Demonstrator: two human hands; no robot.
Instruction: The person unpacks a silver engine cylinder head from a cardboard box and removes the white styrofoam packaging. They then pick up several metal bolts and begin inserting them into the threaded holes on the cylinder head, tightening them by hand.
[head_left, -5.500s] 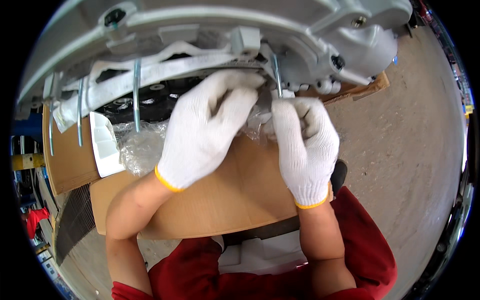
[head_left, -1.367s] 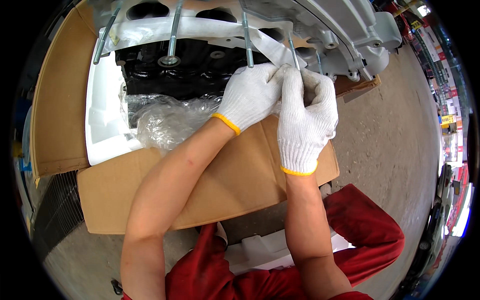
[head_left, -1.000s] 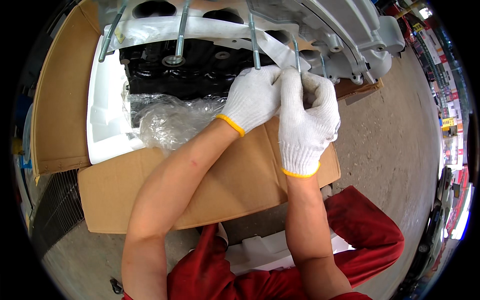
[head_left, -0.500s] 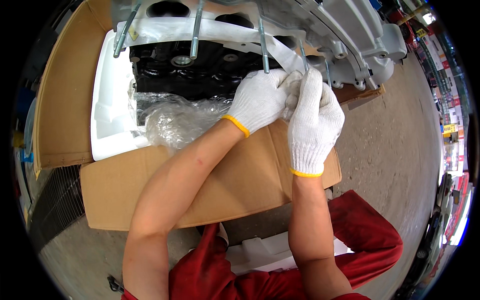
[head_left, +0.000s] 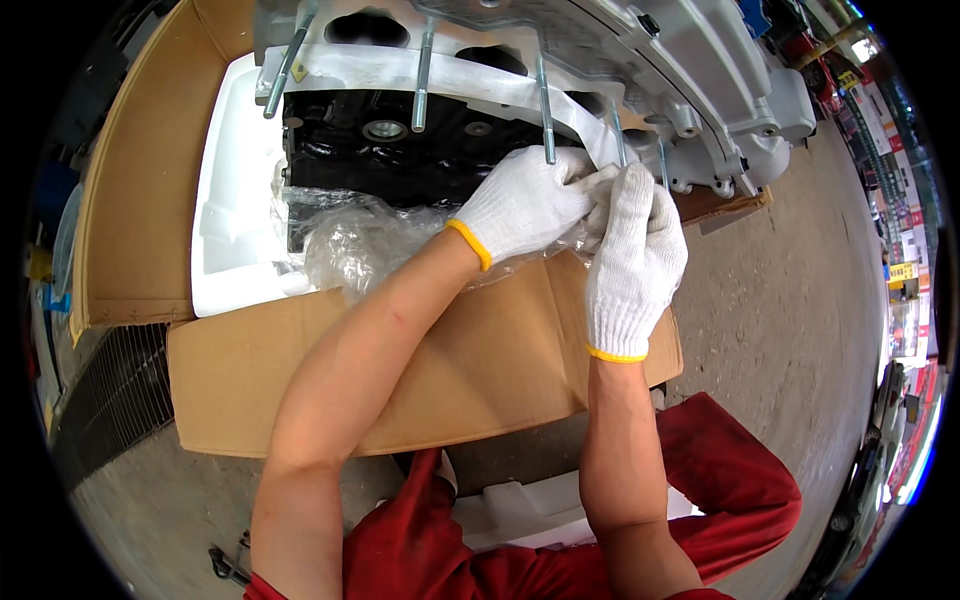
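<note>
Both my hands wear white knit gloves with yellow cuffs and meet at the right end of a white tape strip. This strip runs along the ports of a silver metal engine, behind several threaded studs. My left hand is closed, its fingertips pinching at the strip's lower end. Against them, my right hand is closed too, thumb pointing up. The gloves hide the exact grip. Below the strip is the engine's black block. Crumpled clear plastic wrap lies left of my left wrist.
A cardboard box with a white foam liner surrounds the engine. Its front flap folds out beneath my forearms. White foam lies between my red-clothed legs. A black floor grate is at left; shelves of goods are at right.
The engine and box have shifted slightly right and down in the view. My hands sit a little lower, still together at the strip's end.
</note>
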